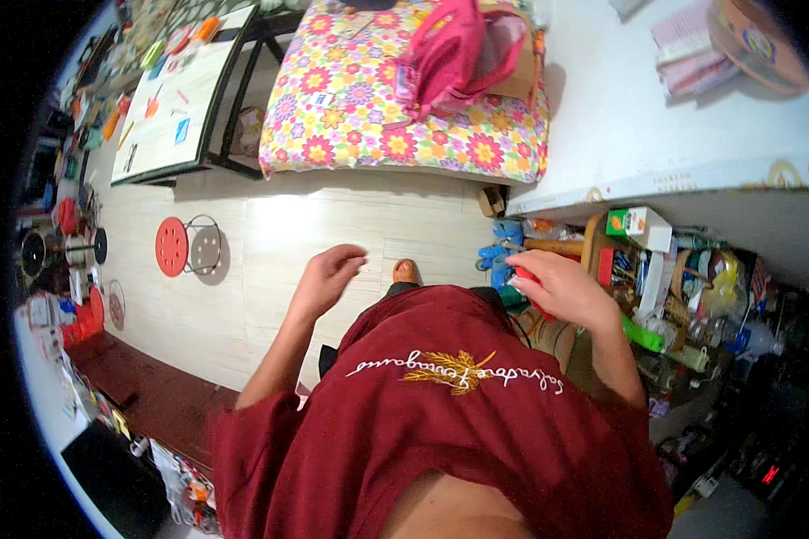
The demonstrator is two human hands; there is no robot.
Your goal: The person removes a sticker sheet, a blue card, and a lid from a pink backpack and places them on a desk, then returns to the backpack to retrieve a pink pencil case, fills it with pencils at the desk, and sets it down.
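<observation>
My left hand (325, 277) hangs over the pale floor to the left of my body, its fingers loosely bent with a gap by the thumb. Nothing shows in it. My right hand (566, 289) is closed around a red object (525, 275) on the right; red shows between the fingers and again below them, but most of it is hidden and I cannot make out its kind. Blue clogs (494, 255) lie just beyond that hand. One sandalled foot (406, 270) shows between my hands.
Ahead stands a bed with a flowered cover (333, 126), bearing a pink backpack (463, 58). A white-topped table (175, 117) is at the far left, and a red round stool (172, 247) stands nearer. Cluttered shelves (661, 296) line the right, beneath a white surface (611, 117).
</observation>
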